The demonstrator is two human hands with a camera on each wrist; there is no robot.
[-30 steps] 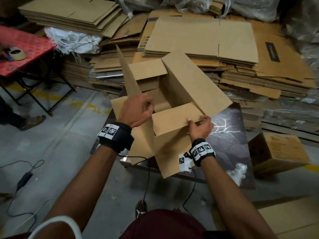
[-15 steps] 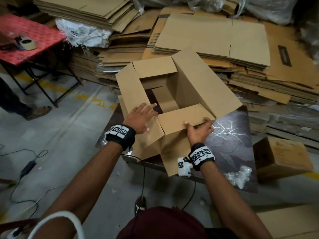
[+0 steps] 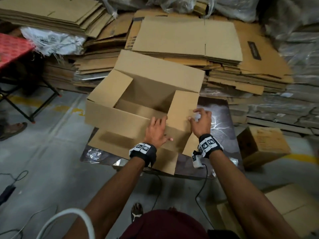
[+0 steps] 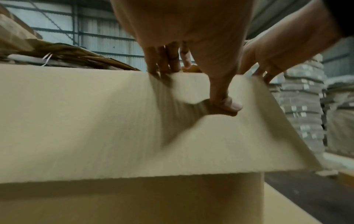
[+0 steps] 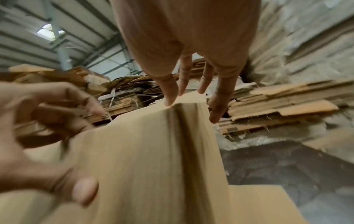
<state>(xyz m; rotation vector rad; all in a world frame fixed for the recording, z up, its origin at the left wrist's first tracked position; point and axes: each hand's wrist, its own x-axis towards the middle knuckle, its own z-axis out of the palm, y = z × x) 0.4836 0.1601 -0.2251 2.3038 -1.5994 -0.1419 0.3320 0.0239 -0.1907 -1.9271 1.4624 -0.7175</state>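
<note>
An open brown cardboard box (image 3: pixel 110 114) stands on a dark patterned tabletop (image 3: pixel 219 135), its flaps up or spread. My left hand (image 3: pixel 156 130) grips the near top edge: in the left wrist view the fingers (image 4: pixel 162 63) hook over the edge and the thumb (image 4: pixel 226 104) presses the outer face. My right hand (image 3: pixel 202 121) hovers at the near corner of the box's right flap (image 3: pixel 183 109). In the right wrist view its fingertips (image 5: pixel 170 98) are spread and straight, just touching that corner. The box's inside looks bare.
Stacks of flattened cardboard (image 3: pixel 186 37) fill the back and right. A red table (image 3: pixel 12 49) stands at the left, with another person's sandalled foot (image 3: pixel 12 130) beneath it. A small closed carton (image 3: pixel 262 145) sits on the floor at right. Cables (image 3: pixel 10 185) trail across the grey floor.
The box has turned and squared up. My left hand came off the left flap to the near edge. My right hand let go of the near flap and now touches the right flap's corner.
</note>
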